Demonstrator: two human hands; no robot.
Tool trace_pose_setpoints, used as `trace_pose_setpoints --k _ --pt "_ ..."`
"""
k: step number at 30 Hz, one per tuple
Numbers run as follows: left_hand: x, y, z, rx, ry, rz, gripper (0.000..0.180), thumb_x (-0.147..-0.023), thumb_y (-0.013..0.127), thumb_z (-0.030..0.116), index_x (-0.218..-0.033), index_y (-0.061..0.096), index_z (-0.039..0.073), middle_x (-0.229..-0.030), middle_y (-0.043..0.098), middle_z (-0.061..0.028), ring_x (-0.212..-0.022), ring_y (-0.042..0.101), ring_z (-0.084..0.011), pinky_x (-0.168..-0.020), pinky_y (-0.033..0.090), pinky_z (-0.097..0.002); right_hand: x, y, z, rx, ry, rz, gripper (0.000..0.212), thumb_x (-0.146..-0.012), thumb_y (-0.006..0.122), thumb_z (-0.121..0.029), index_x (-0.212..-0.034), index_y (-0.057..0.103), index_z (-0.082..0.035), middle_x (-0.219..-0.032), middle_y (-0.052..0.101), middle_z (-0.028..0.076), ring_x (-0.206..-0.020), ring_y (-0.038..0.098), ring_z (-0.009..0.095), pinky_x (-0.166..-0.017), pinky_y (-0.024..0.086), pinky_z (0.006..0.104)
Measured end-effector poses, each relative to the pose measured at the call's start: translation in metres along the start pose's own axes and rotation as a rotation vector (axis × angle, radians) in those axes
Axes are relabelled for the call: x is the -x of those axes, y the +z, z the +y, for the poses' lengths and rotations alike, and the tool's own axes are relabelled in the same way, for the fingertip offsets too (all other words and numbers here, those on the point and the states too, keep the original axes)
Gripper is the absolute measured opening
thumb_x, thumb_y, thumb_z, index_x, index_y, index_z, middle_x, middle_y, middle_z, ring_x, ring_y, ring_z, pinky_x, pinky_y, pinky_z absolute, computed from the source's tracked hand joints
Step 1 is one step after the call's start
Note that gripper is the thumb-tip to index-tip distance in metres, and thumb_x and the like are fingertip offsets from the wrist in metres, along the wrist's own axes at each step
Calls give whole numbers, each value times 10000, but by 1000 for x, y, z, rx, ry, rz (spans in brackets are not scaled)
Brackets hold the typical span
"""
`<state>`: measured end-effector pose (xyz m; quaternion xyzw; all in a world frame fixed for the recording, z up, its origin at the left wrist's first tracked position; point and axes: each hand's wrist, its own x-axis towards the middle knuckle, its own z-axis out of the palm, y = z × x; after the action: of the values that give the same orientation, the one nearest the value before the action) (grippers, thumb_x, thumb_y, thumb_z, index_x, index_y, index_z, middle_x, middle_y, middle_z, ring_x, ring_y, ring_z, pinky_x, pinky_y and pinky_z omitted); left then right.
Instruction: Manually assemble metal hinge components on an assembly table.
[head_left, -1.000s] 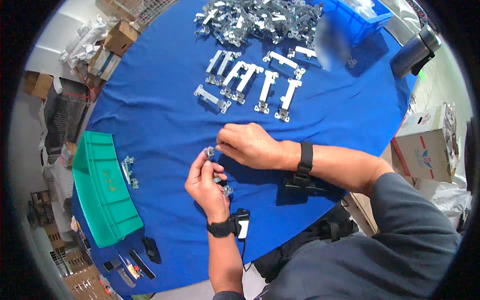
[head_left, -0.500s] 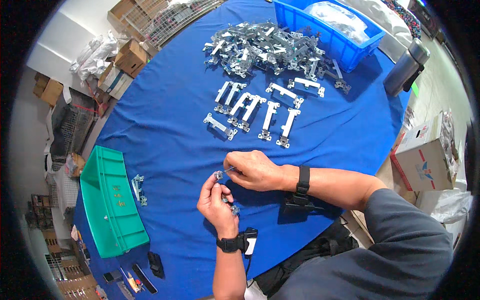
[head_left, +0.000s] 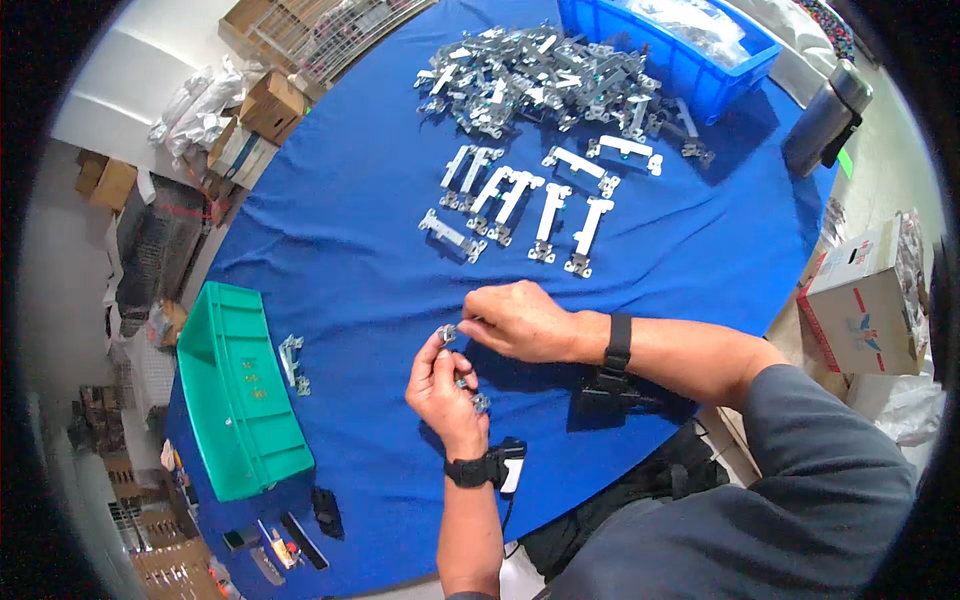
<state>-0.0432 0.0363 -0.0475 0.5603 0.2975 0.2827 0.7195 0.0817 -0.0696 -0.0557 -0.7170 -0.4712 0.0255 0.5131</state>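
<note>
Now, at the left hand [head_left: 438, 398]: a metal bracket [head_left: 480, 403] is clasped, its ends showing by the fingertips and the heel of the palm.
Right hand [head_left: 522, 322]: its curled fingers are held just beside the bracket's upper end; whether anything is pinched there cannot be told.
Latest change: a thin rod, seen between fingers and bracket half a second ago, can hardly be made out; the hold is unaltered, so work on this bracket is judged unfinished.
Surface: blue cloth [head_left: 370, 290] is spread over it; loose brackets [head_left: 547, 228] are laid beyond the hands, below a heaped pile [head_left: 530, 85].
Surface edges: a green bin [head_left: 280, 430] is set at left, with a lone bracket [head_left: 290, 362] beside it; a blue crate [head_left: 700, 88] and a flask [head_left: 826, 118] are placed at far right.
Room: cartons [head_left: 272, 108] are stacked at left; a printed box [head_left: 850, 300] is kept at right.
</note>
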Motion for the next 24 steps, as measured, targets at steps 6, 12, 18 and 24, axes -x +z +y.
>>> trace_pose_setpoints --k 6,12,18,24 --pt "1 5 2 -13 -37 5 228 -955 561 4 -1158 661 -18 -700 610 -51 -494 502 -77 -431 388 -205 1 -4 -2 10 48 1 143 -886 691 -131 -910 585 -39 -784 628 162 -724 652 371 -615 506 439" --pt "-3 1 0 -8 -17 -18 221 -962 556 7 -1157 655 -28 -704 623 -64 -504 516 -80 -439 404 -204 -4 -1 3 2 26 -1 160 -908 648 -195 -862 599 -49 -753 636 171 -741 646 399 -617 498 488" --pt "-4 2 0 -18 -22 -20 215 -968 562 20 -1160 647 -25 -715 632 -64 -510 524 -76 -444 419 -203 -6 -6 4 -119 23 81 162 -904 657 -159 -894 575 -19 -762 628 165 -736 649 373 -630 502 446" --pt "-2 2 1 -9 -23 -26 222 -966 562 23 -1165 650 -22 -719 636 -63 -508 522 -74 -445 418 -203 -4 -3 5 -127 -24 38 152 -904 657 -142 -902 570 -18 -764 622 157 -736 648 359 -631 505 431"
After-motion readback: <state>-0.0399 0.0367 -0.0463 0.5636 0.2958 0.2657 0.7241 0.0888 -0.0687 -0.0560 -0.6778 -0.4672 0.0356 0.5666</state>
